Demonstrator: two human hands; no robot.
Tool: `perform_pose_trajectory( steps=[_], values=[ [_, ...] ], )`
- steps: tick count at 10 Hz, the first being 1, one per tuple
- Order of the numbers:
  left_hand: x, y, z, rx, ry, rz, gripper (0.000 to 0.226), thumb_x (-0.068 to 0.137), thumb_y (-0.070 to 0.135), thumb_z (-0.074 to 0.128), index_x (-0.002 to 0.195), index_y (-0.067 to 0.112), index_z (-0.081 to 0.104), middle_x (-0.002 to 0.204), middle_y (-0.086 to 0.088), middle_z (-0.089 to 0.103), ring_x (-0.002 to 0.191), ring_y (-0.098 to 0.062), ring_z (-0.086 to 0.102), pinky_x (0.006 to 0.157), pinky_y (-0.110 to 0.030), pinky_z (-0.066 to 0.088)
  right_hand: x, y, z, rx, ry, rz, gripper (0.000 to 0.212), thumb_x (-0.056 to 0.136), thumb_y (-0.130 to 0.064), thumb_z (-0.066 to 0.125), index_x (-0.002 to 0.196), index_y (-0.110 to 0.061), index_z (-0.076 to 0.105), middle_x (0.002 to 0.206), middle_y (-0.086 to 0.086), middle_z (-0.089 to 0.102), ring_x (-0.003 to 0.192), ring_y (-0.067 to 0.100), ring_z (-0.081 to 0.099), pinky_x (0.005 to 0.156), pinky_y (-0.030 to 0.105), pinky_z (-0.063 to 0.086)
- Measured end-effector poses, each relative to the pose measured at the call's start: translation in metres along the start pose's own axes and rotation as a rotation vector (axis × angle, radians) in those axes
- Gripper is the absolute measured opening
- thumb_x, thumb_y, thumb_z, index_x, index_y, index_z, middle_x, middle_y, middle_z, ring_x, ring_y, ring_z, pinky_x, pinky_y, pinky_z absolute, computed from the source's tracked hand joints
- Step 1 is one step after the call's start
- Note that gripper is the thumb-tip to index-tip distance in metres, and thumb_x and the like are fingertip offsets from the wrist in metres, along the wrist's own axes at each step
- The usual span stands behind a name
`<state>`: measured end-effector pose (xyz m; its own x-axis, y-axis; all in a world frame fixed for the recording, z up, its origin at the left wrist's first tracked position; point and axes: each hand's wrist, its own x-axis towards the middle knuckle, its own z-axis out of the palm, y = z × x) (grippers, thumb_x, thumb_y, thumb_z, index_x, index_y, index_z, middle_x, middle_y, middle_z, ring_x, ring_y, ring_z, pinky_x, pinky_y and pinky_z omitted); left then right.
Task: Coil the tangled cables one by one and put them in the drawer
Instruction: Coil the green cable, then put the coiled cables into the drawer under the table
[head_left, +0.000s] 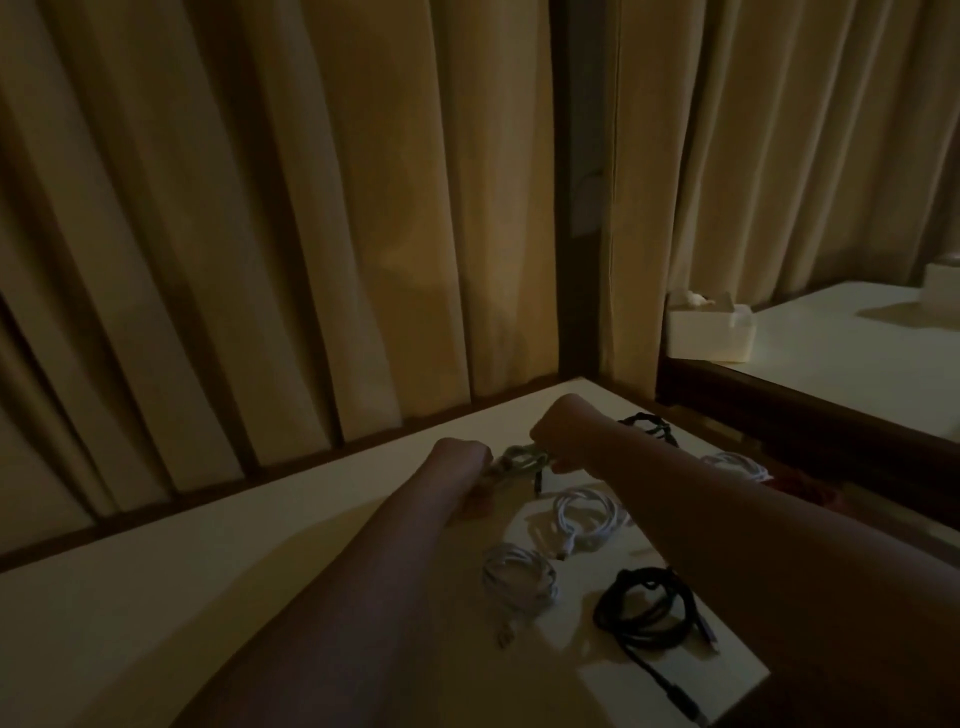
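Cable (519, 460) near the tabletop's (260, 571) far edge is gripped at both ends of its loops: your left hand (462, 462) and right hand (561, 434) curl round it. Expect it to be light, limp and springy, so pinch the loops rather than the plugs. I can't make out the drawer. The white box (709, 332) beyond the right edge holds something pale, unclear what.

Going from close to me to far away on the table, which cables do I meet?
near black cable → white cable → held cable → far black cable
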<state>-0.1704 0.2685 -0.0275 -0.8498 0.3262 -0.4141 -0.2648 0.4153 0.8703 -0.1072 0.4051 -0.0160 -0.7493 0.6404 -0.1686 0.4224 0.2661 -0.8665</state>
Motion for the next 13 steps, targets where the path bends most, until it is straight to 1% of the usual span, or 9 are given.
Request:
perform_pose_trajectory(
  steps=[2,4,6,7,8,9,10,11,13],
  values=[
    [-0.029,-0.007,-0.019,0.079,-0.043,0.171,0.019,0.096,0.012,0.059,0.108,-0.002,0.066,0.114,-0.021,0.064,0.075,-0.031,0.063,0.067,-0.040,0.053,-0.018,-0.006,-0.029,-0.145,0.046,-0.158,0.027,0.094,-0.010,0.057,0.118,0.000,0.065,0.114,0.021,0.070,0.105,0.037,0.069,0.088,0.047,0.060],
    [-0.092,-0.014,-0.054,0.199,-0.092,0.338,0.018,0.102,0.029,0.053,0.106,0.021,0.069,0.115,-0.001,0.066,0.096,-0.024,0.068,0.075,-0.040,0.061,-0.106,-0.008,-0.093,0.153,-0.048,-0.234,0.018,0.101,-0.007,0.053,0.108,-0.006,0.070,0.103,0.010,0.072,0.092,0.019,0.074,0.072,0.029,0.063],
    [-0.206,-0.036,-0.060,0.152,-0.288,0.549,0.017,0.099,0.018,0.056,0.107,0.018,0.071,0.100,-0.001,0.077,0.088,-0.025,0.072,0.073,-0.043,0.057,-0.209,0.078,-0.168,0.454,0.217,-0.291,0.019,0.099,-0.003,0.052,0.106,-0.005,0.070,0.098,0.009,0.075,0.087,0.020,0.075,0.071,0.033,0.062],
    [-0.264,-0.066,-0.038,0.057,-0.527,0.539,0.018,0.087,0.016,0.061,0.097,0.016,0.076,0.099,-0.007,0.077,0.082,-0.026,0.072,0.066,-0.039,0.058,-0.242,0.151,-0.181,0.723,0.393,-0.254,0.026,0.085,-0.037,0.071,0.100,-0.015,0.072,0.097,0.004,0.076,0.086,0.017,0.075,0.067,0.029,0.061],
    [-0.300,-0.114,0.004,-0.012,-0.746,0.296,0.017,0.082,0.015,0.063,0.091,0.018,0.077,0.098,-0.008,0.077,0.081,-0.025,0.072,0.066,-0.036,0.058,-0.243,0.226,-0.162,0.691,0.502,0.042,0.016,0.099,-0.026,0.059,0.106,-0.017,0.069,0.106,0.012,0.073,0.087,0.022,0.074,0.069,0.034,0.059],
    [-0.306,-0.167,0.058,0.007,-0.801,-0.001,0.016,0.097,0.011,0.058,0.103,0.017,0.072,0.101,-0.005,0.077,0.087,-0.023,0.071,0.072,-0.036,0.057,-0.238,0.264,-0.124,0.604,0.319,0.265,0.020,0.101,-0.019,0.055,0.116,-0.010,0.065,0.105,0.017,0.071,0.088,0.027,0.073,0.073,0.039,0.057],
    [-0.291,-0.194,0.108,-0.119,-0.662,-0.178,0.019,0.100,0.018,0.057,0.118,0.019,0.064,0.114,-0.007,0.069,0.097,-0.023,0.067,0.073,-0.035,0.058,-0.235,0.268,-0.099,0.438,0.262,0.270,0.018,0.099,-0.016,0.059,0.117,-0.012,0.061,0.104,0.013,0.071,0.086,0.024,0.074,0.069,0.035,0.058],
    [-0.265,-0.201,0.145,-0.225,-0.497,-0.217,0.027,0.099,0.024,0.059,0.126,0.025,0.060,0.116,-0.004,0.061,0.104,-0.024,0.063,0.084,-0.041,0.059,-0.223,0.265,-0.095,0.314,0.290,0.262,0.018,0.098,-0.017,0.062,0.116,-0.012,0.060,0.104,0.012,0.070,0.086,0.023,0.074,0.065,0.030,0.059],
    [-0.230,-0.197,0.184,-0.398,-0.342,-0.327,0.032,0.096,0.038,0.061,0.119,0.016,0.060,0.108,-0.011,0.060,0.112,-0.028,0.060,0.094,-0.044,0.055,-0.202,0.268,-0.095,0.186,0.281,0.321,0.019,0.094,-0.016,0.065,0.112,-0.010,0.062,0.096,0.011,0.072,0.077,0.020,0.074,0.054,0.028,0.056]
  ],
)
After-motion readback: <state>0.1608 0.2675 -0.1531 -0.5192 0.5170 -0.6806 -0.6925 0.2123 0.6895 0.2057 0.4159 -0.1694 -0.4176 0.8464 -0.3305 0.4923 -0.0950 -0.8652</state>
